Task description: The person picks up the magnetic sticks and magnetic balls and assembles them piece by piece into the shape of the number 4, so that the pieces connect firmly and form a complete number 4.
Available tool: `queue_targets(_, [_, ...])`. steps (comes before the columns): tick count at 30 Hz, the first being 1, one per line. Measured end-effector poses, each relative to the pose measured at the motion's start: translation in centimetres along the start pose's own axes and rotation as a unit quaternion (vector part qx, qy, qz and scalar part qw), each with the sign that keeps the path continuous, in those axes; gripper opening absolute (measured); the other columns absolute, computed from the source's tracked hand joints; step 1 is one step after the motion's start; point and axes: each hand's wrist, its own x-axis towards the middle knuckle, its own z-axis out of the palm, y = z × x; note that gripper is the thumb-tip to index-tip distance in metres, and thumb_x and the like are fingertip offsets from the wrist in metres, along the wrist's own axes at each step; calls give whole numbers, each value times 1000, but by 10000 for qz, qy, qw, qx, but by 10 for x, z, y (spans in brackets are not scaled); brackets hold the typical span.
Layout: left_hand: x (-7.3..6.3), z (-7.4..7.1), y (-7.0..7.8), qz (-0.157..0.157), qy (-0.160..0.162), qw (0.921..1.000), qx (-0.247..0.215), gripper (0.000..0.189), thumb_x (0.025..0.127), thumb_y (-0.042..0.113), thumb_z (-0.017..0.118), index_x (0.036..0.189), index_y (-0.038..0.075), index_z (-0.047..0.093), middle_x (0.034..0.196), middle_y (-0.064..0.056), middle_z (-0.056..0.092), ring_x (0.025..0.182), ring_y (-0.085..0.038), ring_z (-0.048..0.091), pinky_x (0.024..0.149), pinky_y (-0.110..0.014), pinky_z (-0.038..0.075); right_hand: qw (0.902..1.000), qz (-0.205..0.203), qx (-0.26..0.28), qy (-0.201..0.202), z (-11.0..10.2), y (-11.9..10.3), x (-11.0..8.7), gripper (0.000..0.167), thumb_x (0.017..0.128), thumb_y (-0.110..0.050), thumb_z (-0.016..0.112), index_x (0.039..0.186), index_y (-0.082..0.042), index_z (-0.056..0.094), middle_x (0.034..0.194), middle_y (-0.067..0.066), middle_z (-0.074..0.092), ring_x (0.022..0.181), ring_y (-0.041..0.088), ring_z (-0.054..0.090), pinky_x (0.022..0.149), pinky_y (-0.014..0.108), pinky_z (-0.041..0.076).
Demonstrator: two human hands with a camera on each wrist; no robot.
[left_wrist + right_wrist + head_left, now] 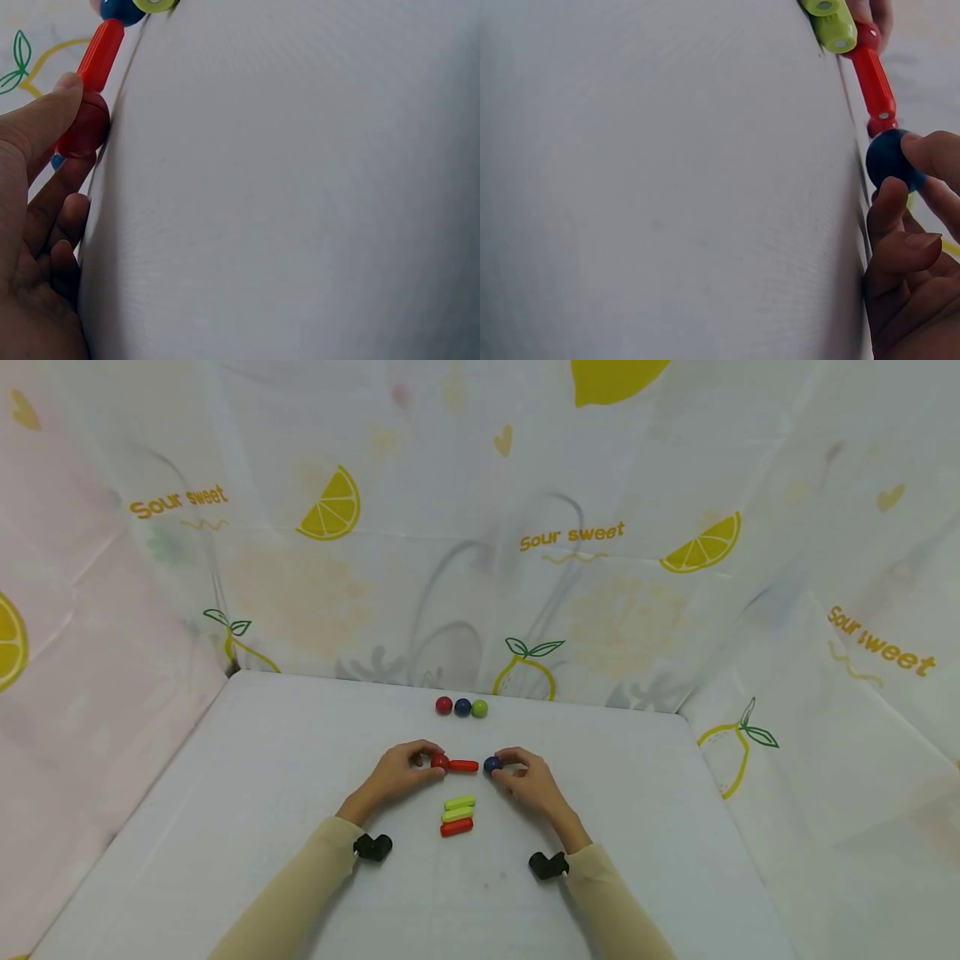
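My left hand (405, 768) pinches a red ball (440, 763) between thumb and fingers. From that ball a red stick (463, 766) points right, its near end against the ball. My right hand (531, 781) pinches a dark blue ball (492, 765) by its sides, a small gap away from the stick's free end. In the right wrist view a pale metallic dot shows on the tip of the red stick (874, 82), facing the blue ball (894, 159). Thumb and fingers also grip the red ball (86, 127) in the left wrist view.
Nearer to me lie two yellow-green sticks (458, 809) and another red stick (457, 827), side by side. Farther back sit a red ball (444, 705), a blue ball (462, 707) and a green ball (480, 708) in a row. Printed cloth walls (465, 568) surround the white table (315, 718).
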Motion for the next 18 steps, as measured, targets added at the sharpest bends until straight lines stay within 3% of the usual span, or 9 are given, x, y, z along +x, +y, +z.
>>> queue_targets(18, [1, 1, -3, 127, 0, 9999, 77, 35, 89, 34, 81, 121, 20, 73, 103, 4, 68, 94, -15, 56, 83, -32, 46, 9991, -188, -371, -73, 4, -2, 1, 32, 95, -18, 74, 125, -8, 69, 124, 13, 70, 75, 11, 60, 65, 23, 51])
